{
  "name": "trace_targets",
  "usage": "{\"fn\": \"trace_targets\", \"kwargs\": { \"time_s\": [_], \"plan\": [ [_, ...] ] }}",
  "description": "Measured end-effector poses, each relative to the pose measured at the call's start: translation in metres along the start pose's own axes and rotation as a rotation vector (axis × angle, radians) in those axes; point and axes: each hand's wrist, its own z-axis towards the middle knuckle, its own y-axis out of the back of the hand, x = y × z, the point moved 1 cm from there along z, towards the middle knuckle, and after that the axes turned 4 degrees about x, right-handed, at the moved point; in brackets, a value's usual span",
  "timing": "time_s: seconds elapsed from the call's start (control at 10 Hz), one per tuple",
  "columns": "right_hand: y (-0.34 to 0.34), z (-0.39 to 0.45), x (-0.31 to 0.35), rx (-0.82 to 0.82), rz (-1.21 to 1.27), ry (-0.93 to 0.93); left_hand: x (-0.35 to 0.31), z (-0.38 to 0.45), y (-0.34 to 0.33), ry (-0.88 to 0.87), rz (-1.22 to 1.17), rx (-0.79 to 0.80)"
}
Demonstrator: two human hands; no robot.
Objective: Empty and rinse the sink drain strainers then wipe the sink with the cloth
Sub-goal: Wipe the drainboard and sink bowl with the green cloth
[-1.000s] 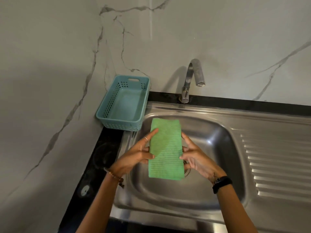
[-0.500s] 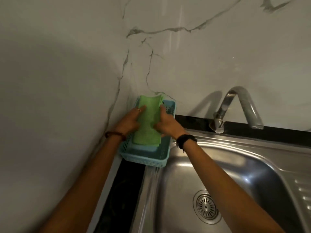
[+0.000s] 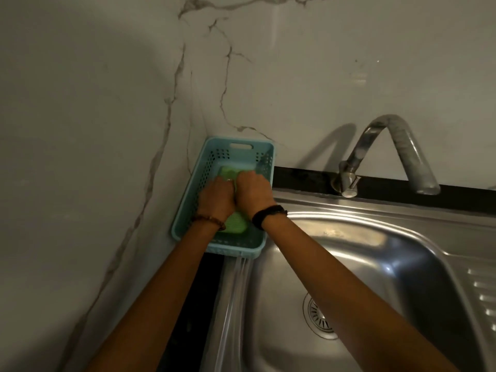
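Observation:
The folded green cloth [image 3: 236,224] lies inside the light blue plastic basket [image 3: 264,167] in the corner left of the sink. My left hand [image 3: 216,198] and my right hand [image 3: 253,193] rest side by side on top of the cloth, fingers curled over its far end, pressing it down onto the basket floor. Most of the cloth is hidden under my hands. The steel sink basin [image 3: 362,253] lies to the right, and its round drain strainer [image 3: 318,315] sits in the bottom, partly hidden by my right forearm.
A curved metal tap [image 3: 402,149] stands behind the basin, its spout over the sink's back edge. A ribbed draining board [image 3: 483,294] is at the far right. Marble walls meet in the corner behind the basket. A black counter strip [image 3: 193,304] runs left of the sink.
Both hands carried the cloth from above the basin leftward to the basket, then lowered it from held upright over the basket down flat inside it.

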Motion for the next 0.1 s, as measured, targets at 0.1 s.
{"fn": "trace_targets", "kwargs": {
  "time_s": [0.1],
  "plan": [
    [0.0254,-0.0394,-0.0165,-0.274,0.005,0.008,-0.0277,-0.0400,0.0106,-0.110,-0.334,-0.318]
  ]
}}
